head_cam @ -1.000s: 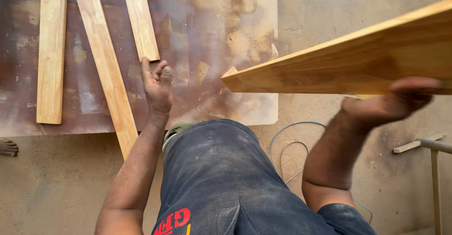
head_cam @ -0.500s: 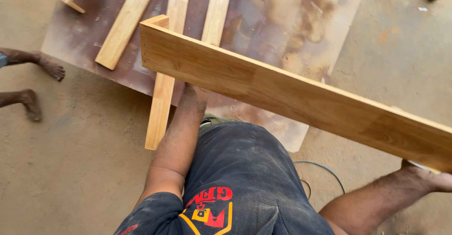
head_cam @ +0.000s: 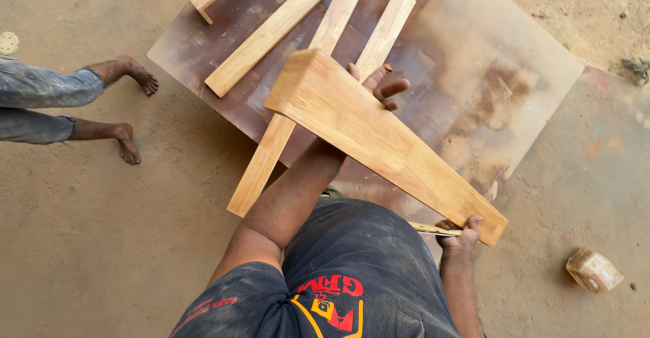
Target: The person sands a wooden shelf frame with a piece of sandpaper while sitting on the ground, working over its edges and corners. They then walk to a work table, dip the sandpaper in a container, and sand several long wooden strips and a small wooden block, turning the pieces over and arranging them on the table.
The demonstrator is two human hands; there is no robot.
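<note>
Swung round since half a second ago, the wide plank (head_cam: 386, 142) now points away from the person, over the stained board's (head_cam: 487, 74) near edge. Left hand (head_cam: 379, 84) supports its far end from beneath, fingers spread; right hand (head_cam: 460, 236) grips the near corner. Four narrower planks lie on the board, bare dirt all round
</note>
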